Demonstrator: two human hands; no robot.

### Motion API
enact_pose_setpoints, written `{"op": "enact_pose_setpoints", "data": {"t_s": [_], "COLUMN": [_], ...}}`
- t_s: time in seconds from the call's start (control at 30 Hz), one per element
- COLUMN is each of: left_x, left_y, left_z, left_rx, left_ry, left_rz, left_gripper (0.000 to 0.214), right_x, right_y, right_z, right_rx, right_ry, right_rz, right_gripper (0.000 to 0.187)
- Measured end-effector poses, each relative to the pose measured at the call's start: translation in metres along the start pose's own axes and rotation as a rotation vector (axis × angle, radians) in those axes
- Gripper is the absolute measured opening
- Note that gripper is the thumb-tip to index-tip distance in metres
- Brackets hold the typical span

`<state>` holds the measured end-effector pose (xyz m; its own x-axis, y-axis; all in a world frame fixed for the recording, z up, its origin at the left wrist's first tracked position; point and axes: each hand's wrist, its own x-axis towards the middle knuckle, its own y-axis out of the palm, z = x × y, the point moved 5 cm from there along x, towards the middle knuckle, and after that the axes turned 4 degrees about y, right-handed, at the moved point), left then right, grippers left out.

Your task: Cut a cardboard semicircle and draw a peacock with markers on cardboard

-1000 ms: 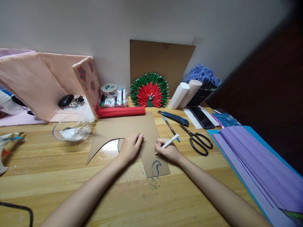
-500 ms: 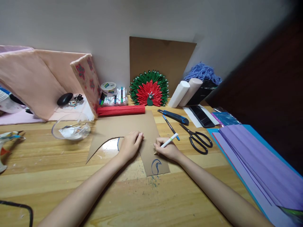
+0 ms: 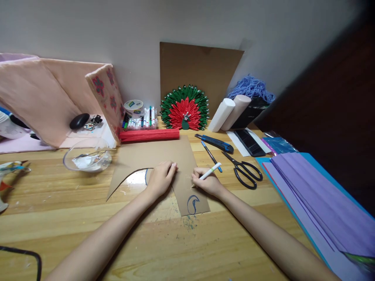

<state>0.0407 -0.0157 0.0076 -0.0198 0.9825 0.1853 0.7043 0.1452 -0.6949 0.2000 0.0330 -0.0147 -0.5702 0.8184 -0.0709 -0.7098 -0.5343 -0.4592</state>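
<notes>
My left hand point(image 3: 160, 177) lies on a brown cardboard piece point(image 3: 152, 150), beside its curved cut-out edge, fingers loosely bent and partly hidden. My right hand point(image 3: 206, 182) pinches a slim white marker point(image 3: 210, 171) with a pale green band. Its tip meets the cardboard near the right edge, or hovers just over it; I cannot tell which. Below the tip, a dark blue curved shape point(image 3: 192, 205) is drawn on the cardboard. A blue-and-black pen point(image 3: 211, 156) and black-handled scissors point(image 3: 246, 171) lie right of my right hand.
A blue-black box cutter point(image 3: 216, 143) and a red crepe paper roll point(image 3: 149, 135) lie behind. A clear bowl point(image 3: 68, 160) stands left. At the back is a green-and-red peacock craft point(image 3: 185, 109) near boxed markers point(image 3: 143, 121). Purple paper point(image 3: 319, 195) fills the right side.
My right hand and the marker have shifted slightly right along the cardboard. Faint pale marks now show left of the tip. My left hand stays in place; the view tilts a little.
</notes>
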Motion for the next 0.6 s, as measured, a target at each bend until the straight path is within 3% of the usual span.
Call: {"op": "enact_pose_setpoints", "data": {"t_s": [0.6], "left_x": [0.0007], "left_y": [0.0004], "left_z": [0.0011], "left_rx": [-0.005], "left_ry": [0.008], "left_rz": [-0.013], "left_gripper": [0.036], "right_x": [0.0015], "right_y": [-0.0014], "right_z": [0.0013], "right_rx": [0.043], "right_ry": [-0.007], "right_rz": [-0.015], "right_gripper": [0.029]}}
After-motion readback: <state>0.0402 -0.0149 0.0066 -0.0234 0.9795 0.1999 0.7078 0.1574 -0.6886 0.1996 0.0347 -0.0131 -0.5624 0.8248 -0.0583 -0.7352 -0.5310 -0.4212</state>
